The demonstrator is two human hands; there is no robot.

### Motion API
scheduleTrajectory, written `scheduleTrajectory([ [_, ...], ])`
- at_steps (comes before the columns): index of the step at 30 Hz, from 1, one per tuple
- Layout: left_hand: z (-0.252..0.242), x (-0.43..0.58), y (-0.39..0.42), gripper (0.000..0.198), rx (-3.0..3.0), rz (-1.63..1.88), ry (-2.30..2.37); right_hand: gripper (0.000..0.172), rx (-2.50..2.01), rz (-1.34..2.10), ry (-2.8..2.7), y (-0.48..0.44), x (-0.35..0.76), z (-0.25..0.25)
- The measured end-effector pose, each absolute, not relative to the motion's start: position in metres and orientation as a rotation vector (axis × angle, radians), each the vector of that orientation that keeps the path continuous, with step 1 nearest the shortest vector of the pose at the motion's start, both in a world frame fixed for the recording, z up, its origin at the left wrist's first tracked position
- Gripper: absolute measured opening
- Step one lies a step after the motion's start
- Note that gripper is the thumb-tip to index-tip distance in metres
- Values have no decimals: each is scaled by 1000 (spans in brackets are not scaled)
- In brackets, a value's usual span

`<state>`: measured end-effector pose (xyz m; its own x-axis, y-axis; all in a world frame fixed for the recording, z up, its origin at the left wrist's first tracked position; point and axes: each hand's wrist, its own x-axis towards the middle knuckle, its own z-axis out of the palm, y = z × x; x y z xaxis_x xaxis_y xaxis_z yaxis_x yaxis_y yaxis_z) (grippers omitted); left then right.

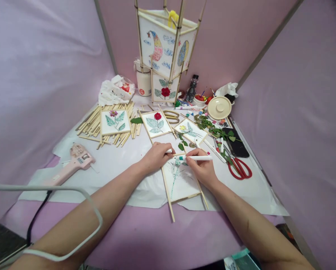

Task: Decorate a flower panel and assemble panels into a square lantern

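The right hand (204,171) is closed in a writing grip round a white marker (198,158), whose green end lies over the framed drawing (181,183). This drawing, a green-stemmed plant on a white panel edged with thin sticks, lies between and just below the hands on the tabletop (156,234). The left hand (155,155) is curled at the panel's upper left corner, a short white piece (169,151) poking out from its fingers; whether that is a cap cannot be told.

Just beyond the left hand lies a red-flower panel (153,129), and beyond the right hand a yellow-flower panel (196,132). Farther out past the left hand, a purple-flower panel (121,120) rests on a pile of sticks (90,123). A pink glue gun (77,162) lies well to the left of the left hand. To the right of the right hand are red-handled scissors (243,168), with a dark phone (235,144) beyond them and leafy sprigs (204,123) farther out. A decorated lantern (168,50) stands upright, well beyond both hands.
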<state>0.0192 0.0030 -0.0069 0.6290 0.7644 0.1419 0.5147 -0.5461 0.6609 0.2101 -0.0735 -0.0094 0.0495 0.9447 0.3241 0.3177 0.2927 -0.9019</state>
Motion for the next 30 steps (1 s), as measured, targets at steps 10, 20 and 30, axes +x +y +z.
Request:
scheduleTrajectory([
  [10,-14,16,6,13,2261,566,944,12,-1261,825,-1542,-60,193,0],
  [20,-12,16,7,9,2269,573,1002,14,-1242,813,-1601,-60,194,-25],
  [30,-13,16,7,8,2274,602,995,15,-1262,771,-1655,-61,193,-23],
])
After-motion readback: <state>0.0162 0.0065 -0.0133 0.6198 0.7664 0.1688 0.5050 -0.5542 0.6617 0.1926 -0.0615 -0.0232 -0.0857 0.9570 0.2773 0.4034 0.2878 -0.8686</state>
